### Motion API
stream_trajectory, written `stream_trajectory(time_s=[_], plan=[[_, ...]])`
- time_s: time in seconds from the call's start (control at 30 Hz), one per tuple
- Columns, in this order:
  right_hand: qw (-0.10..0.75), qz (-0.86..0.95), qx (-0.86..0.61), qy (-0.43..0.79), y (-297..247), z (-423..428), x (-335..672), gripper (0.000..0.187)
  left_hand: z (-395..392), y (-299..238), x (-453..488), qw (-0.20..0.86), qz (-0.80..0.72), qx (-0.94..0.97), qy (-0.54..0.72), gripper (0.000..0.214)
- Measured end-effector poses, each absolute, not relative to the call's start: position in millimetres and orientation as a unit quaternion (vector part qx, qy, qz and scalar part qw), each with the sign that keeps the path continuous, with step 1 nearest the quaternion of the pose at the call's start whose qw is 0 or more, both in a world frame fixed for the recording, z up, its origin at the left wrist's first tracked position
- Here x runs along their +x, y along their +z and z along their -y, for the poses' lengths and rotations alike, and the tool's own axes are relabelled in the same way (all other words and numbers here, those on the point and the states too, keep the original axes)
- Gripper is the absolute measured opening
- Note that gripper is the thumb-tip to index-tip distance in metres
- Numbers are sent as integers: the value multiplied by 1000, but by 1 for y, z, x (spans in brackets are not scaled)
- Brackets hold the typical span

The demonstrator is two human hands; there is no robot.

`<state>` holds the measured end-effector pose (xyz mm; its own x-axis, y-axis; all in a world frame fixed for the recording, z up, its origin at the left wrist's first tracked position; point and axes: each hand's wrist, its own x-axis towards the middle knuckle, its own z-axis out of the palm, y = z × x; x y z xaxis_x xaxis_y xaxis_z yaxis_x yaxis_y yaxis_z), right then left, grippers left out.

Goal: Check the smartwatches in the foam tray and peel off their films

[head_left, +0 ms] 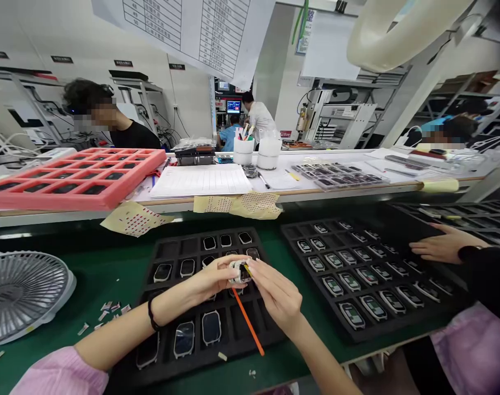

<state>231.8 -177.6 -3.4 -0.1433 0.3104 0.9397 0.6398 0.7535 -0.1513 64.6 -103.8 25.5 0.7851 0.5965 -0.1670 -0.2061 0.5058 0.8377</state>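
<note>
Left hand: fingers closed around a small watch case, held just above the middle of a black tray on the green counter. Right hand: fingers pinched on an orange stick, its tip touching the case and its shaft slanting down over the tray. More cases sit in the tray's compartments. Second black tray to the right; a co-worker's hand rests flat at its far edge. Fan far left.
</note>
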Motion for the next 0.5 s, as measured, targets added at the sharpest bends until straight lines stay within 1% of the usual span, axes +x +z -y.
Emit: stream_trajectory(time_s=[0.13,0.23,0.3,0.37,0.5], plan=[[580,734,-318,-156,-2,178,226,53,115,26,72,869,-204,367,260,43],[552,747,-330,-170,-2,176,221,53,123,24,77,887,-204,296,289,27],[529,748,-348,-198,-3,176,218,59,126,22,79,892,-219,260,298,18],[519,737,-370,-227,-6,175,216,62,128,21,80,894,-234,244,294,14],[524,708,-391,-266,-12,174,213,55,130,21,83,897,-243,245,277,14]])
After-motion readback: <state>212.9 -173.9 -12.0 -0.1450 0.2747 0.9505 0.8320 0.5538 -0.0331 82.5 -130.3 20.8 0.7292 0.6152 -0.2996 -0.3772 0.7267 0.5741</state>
